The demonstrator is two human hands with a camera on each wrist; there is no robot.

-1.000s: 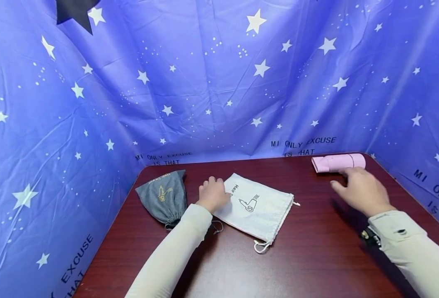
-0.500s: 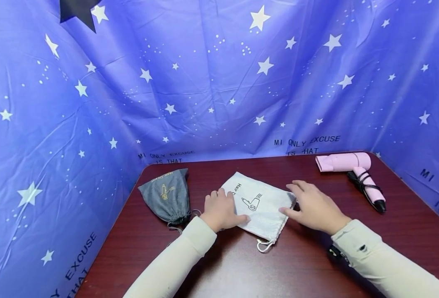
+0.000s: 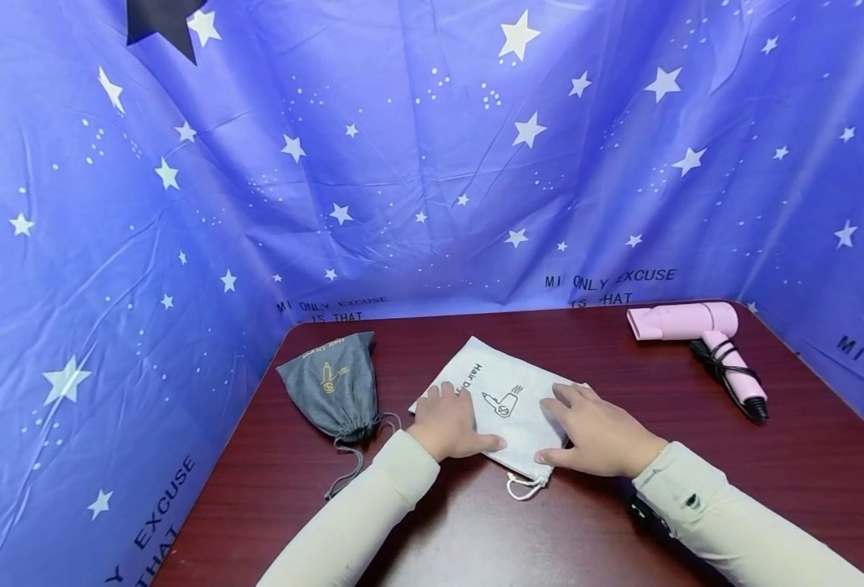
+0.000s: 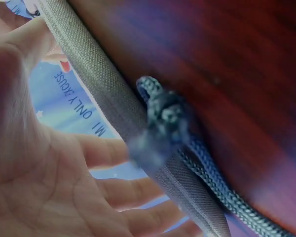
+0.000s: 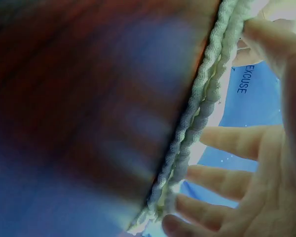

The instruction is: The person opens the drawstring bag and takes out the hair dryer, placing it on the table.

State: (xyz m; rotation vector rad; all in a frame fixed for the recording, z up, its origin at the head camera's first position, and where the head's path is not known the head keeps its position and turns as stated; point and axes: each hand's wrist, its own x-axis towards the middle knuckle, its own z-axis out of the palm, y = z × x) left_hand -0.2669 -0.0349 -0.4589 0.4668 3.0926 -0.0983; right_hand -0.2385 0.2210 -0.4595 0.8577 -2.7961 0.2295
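Both hands keep their fingers apart, the left hand [image 3: 447, 424] and right hand [image 3: 601, 434] touching the white pouch [image 3: 504, 401] between them; a grey pouch [image 3: 332, 387] lies beside the left, a pink hair dryer [image 3: 696, 322] beyond the right.

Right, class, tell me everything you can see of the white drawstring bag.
The white drawstring bag looks like woven cloth, with a black hair-dryer drawing and black lettering partly covered by the left hand. It lies slanted and looks flat on the dark red table, its ruffled mouth towards the right hand; a white cord loops out at the near corner. Both hands touch it, at opposite ends.
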